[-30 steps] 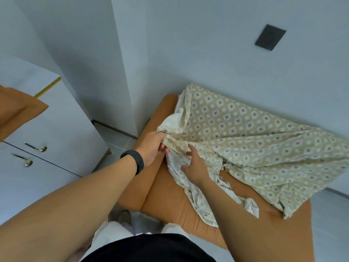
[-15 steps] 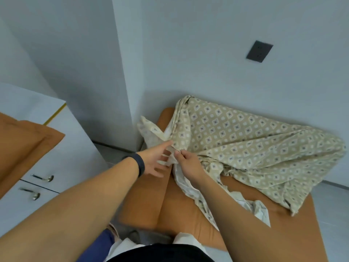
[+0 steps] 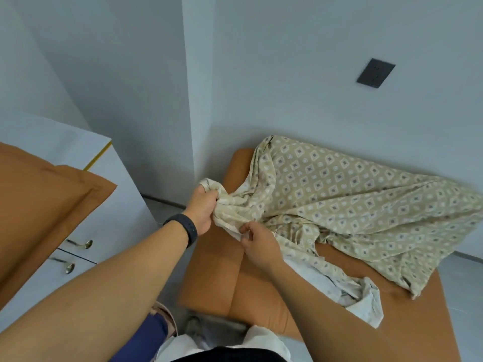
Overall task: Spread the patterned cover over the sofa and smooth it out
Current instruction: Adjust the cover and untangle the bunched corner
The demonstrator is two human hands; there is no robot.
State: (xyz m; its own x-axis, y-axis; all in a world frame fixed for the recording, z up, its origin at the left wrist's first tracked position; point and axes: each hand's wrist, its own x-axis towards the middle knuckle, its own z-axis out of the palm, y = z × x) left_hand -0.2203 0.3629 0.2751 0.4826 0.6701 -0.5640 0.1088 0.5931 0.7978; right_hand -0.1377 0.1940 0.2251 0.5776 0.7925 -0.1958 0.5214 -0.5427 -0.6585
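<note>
The beige patterned cover [image 3: 352,194] lies bunched and wrinkled across the back and seat of the orange sofa [image 3: 261,296]. My left hand [image 3: 202,209], with a black band on its wrist, grips a gathered corner of the cover over the sofa's left armrest. Just to the right, my right hand [image 3: 257,242] pinches the cover's edge between thumb and fingers. A pale underside fold of the cover trails down over the seat toward the front right.
A white cabinet [image 3: 86,231] with metal drawer handles stands at the left, with an orange cushion [image 3: 39,205] on top. White walls close in behind the sofa, with a dark socket [image 3: 375,73] high up. Grey floor shows between cabinet and sofa.
My left hand, open half a second ago, has closed on the cover's corner and pulled it left. My right hand has slid along the edge and still pinches it.
</note>
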